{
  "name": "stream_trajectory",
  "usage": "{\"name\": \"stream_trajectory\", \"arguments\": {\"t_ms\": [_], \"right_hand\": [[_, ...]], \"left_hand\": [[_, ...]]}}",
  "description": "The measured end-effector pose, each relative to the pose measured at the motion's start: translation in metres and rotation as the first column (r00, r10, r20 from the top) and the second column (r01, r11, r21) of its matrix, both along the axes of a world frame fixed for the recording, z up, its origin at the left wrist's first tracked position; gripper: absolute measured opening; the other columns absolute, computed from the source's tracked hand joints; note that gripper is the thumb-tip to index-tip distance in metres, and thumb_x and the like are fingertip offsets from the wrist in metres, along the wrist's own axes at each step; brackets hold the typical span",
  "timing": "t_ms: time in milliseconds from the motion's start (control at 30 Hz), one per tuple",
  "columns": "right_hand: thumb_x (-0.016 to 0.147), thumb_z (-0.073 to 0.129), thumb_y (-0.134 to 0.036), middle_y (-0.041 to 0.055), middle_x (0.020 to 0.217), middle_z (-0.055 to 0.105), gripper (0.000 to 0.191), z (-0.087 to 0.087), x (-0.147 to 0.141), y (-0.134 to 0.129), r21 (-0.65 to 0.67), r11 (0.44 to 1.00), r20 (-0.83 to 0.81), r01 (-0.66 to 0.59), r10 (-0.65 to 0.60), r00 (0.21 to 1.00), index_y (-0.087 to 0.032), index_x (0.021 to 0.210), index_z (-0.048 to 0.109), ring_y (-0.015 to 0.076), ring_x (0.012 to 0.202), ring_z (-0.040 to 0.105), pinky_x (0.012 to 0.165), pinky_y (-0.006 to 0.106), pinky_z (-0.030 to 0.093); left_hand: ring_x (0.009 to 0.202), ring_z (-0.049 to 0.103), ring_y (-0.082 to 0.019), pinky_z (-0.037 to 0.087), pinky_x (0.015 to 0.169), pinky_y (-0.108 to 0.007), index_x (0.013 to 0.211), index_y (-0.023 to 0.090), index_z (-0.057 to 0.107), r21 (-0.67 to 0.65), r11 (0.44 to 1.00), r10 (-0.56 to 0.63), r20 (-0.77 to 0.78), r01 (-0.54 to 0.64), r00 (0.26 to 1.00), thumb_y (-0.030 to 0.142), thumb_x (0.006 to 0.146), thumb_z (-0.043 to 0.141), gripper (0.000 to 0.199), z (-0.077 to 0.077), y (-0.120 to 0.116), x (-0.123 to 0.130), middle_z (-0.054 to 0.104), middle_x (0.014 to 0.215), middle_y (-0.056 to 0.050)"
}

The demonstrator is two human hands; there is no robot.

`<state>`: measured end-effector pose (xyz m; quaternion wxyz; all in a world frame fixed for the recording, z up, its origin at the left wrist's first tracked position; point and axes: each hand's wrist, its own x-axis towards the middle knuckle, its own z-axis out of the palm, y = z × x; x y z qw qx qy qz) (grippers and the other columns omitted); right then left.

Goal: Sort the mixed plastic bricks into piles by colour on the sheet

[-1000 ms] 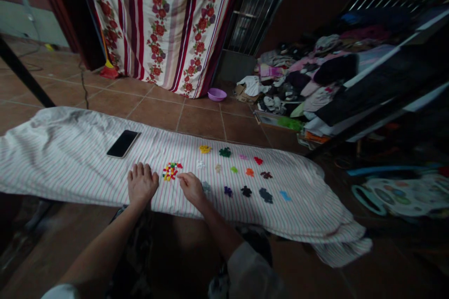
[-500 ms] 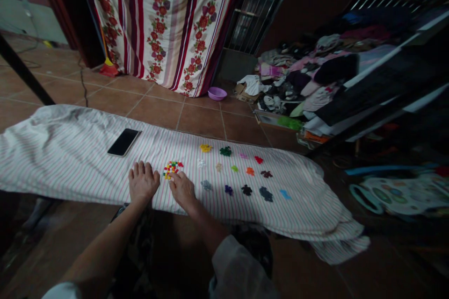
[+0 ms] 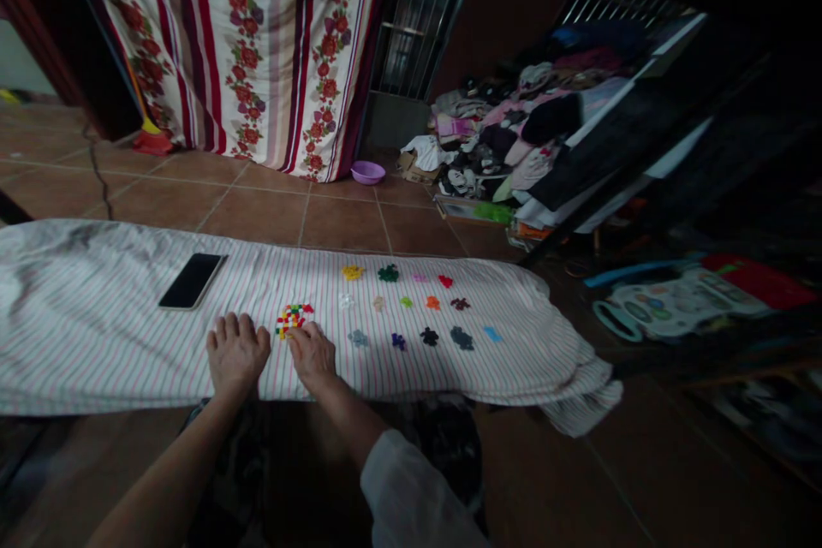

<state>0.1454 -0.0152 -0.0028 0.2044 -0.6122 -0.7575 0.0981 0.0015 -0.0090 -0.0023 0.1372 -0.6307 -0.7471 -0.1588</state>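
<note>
On the striped cloth point(image 3: 501, 377), my left hand point(image 3: 237, 354) lies flat, fingers a little apart, left of a patch of small coloured pieces point(image 3: 292, 319). The patch shows red, yellow, green and white pieces side by side. My right hand point(image 3: 312, 353) touches the patch's lower right edge with its fingers bent together; whatever they hold is too small to make out. To the right lie small piles sorted by colour, among them a yellow pile point(image 3: 352, 272), a dark green pile point(image 3: 388, 273), an orange pile point(image 3: 432, 302) and a dark grey pile point(image 3: 461, 338).
A black phone point(image 3: 193, 281) lies on the cloth at the left. Beyond it, on the tiled floor, are a purple basin point(image 3: 368, 172), a red dustpan point(image 3: 152, 141) and a heap of clothes point(image 3: 507, 133). A flowered curtain point(image 3: 276, 43) hangs behind.
The camera view has turned to the right, so everything appears shifted left. My right hand has stayed at the patch, its fingers still at the lower edge. My left hand still rests on the cloth.
</note>
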Motion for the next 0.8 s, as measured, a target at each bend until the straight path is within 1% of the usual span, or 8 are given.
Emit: {"name": "stream_trajectory", "arguments": {"t_ms": [200,333,433,533,667,800], "right_hand": [[0.095,0.052,-0.028,0.0029,0.101,0.062,0.016,-0.007,0.001,-0.001,0.09,0.996,-0.14,-0.002,0.015,0.99,-0.025,0.104,0.064,0.0162,0.094,0.06,0.08,0.025,0.047],[0.096,0.049,-0.027,0.0032,0.099,0.064,0.015,-0.01,0.001,0.0,0.129,0.991,-0.204,-0.023,0.049,0.978,-0.023,0.104,0.061,0.0162,0.094,0.06,0.081,0.026,0.047],[0.096,0.048,-0.027,0.0031,0.098,0.065,0.015,-0.009,0.002,0.001,0.109,0.994,-0.235,-0.015,0.04,0.971,-0.022,0.103,0.06,0.0162,0.094,0.06,0.083,0.026,0.047],[0.094,0.049,-0.026,0.0025,0.096,0.065,0.015,-0.006,0.006,0.001,0.071,0.997,-0.273,-0.01,0.029,0.962,-0.022,0.102,0.06,0.0155,0.091,0.061,0.08,0.025,0.047],[0.091,0.05,-0.022,0.0027,0.097,0.065,0.017,0.002,0.022,0.009,0.077,0.997,-0.348,0.017,0.011,0.938,-0.021,0.101,0.063,0.0145,0.089,0.062,0.08,0.025,0.048],[0.089,0.046,-0.015,0.0048,0.097,0.065,0.022,0.011,0.053,0.03,0.118,0.985,-0.424,0.128,-0.067,0.903,-0.02,0.096,0.065,0.0152,0.093,0.062,0.085,0.026,0.048]], "left_hand": [[0.128,0.043,-0.036,0.032,0.102,-0.048,0.119,0.006,0.056,-0.016,1.0,0.007,-0.001,-0.007,1.0,0.036,0.091,0.03,0.049,0.003,0.0,0.002,0.054,0.13,-0.023],[0.127,0.043,-0.037,0.032,0.103,-0.048,0.119,0.006,0.056,-0.025,1.0,0.009,-0.008,-0.009,1.0,0.036,0.09,0.03,0.049,0.005,-0.001,0.003,0.053,0.13,-0.022],[0.127,0.043,-0.037,0.033,0.102,-0.049,0.116,0.006,0.056,-0.011,1.0,-0.004,-0.019,0.004,1.0,0.036,0.091,0.029,0.048,0.005,0.0,0.003,0.055,0.127,-0.022],[0.126,0.044,-0.038,0.033,0.101,-0.049,0.114,0.006,0.057,-0.006,1.0,-0.002,-0.026,0.002,1.0,0.035,0.091,0.029,0.047,0.003,0.001,0.003,0.056,0.124,-0.023],[0.127,0.043,-0.038,0.034,0.101,-0.051,0.112,0.006,0.058,-0.045,0.999,0.015,-0.032,-0.016,0.999,0.033,0.09,0.029,0.045,0.003,0.003,0.004,0.055,0.125,-0.023],[0.13,0.04,-0.039,0.032,0.103,-0.052,0.115,0.004,0.056,-0.113,0.993,0.032,-0.009,-0.033,0.999,0.03,0.089,0.028,0.046,0.005,0.004,0.007,0.052,0.129,-0.025]]}}
